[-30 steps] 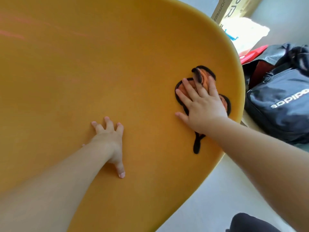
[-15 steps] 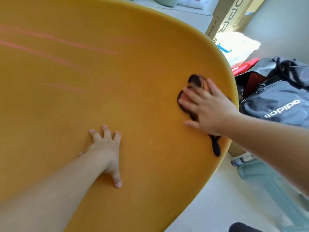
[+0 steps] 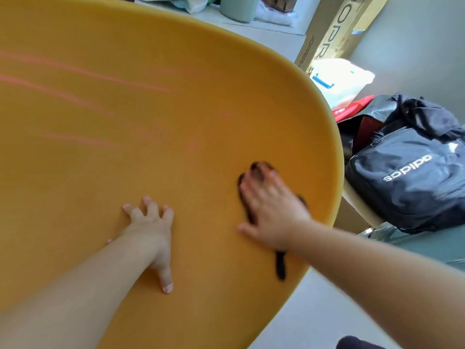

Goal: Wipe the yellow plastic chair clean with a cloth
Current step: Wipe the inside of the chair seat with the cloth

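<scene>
The yellow plastic chair (image 3: 176,127) fills most of the view as one broad curved surface, with faint pink streaks at its upper left. My right hand (image 3: 273,212) presses flat on an orange cloth with a black border (image 3: 280,267), near the chair's right edge; the hand is blurred and covers most of the cloth, whose black loop trails below my wrist. My left hand (image 3: 153,230) rests on the chair to the left of the cloth, fingers spread and thumb pointing down, holding nothing.
A dark sports bag (image 3: 407,182) lies on the floor right of the chair. Behind it are a red item (image 3: 349,112), a white plastic bag (image 3: 342,81) and a leaning cardboard box (image 3: 327,34). A pale green container (image 3: 239,7) stands at the top.
My right hand has slid the cloth down and left across the chair, away from the right edge. My left hand has stayed in place. The camera has pulled back, showing more floor.
</scene>
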Available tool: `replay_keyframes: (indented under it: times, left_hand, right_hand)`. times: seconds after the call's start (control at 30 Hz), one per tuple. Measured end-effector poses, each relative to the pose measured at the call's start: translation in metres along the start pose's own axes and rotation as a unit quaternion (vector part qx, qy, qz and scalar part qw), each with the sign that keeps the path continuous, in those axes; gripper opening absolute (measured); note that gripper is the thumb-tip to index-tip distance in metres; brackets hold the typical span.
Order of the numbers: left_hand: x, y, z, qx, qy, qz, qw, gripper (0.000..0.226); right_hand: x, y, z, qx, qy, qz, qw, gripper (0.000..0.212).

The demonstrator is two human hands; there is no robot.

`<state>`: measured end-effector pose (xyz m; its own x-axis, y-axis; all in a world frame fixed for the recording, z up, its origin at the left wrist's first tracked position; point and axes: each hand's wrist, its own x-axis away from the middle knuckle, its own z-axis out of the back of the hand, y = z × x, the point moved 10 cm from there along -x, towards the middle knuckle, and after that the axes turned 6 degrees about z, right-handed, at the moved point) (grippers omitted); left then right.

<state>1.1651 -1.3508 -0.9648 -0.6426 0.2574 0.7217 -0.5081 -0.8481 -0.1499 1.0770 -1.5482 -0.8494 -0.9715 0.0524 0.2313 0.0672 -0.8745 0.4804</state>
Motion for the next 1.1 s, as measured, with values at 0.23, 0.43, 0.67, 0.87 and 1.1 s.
replay_keyframes:
  times: [0.23, 0.43, 0.67, 0.87, 1.1]
  left_hand:
    - [0.015, -0.001, 0.009, -0.020, 0.014, -0.003, 1.000, 0.167]
    - [0.014, -0.006, 0.026, -0.018, 0.053, -0.006, 0.998, 0.134]
    - [0.009, -0.041, 0.066, -0.029, 0.183, 0.072, 0.980, 0.168]
    - [-0.009, -0.041, 0.058, 0.044, 0.147, 0.050, 0.987, 0.176]
    - [-0.014, -0.040, 0.057, 0.037, 0.139, 0.036, 0.989, 0.173]
  right_hand:
    - [-0.048, 0.129, 0.086, 0.131, 0.066, -0.186, 0.971, 0.100]
    - [-0.073, -0.035, 0.000, -0.102, 0.003, -0.007, 0.995, 0.082]
    - [-0.065, -0.001, 0.014, 0.055, 0.031, 0.123, 0.990, 0.070]
    - [-0.117, 0.115, 0.113, 0.178, 0.133, -0.086, 0.971, 0.073]
    - [-0.136, -0.042, 0.025, -0.086, 0.084, -0.002, 0.993, 0.087]
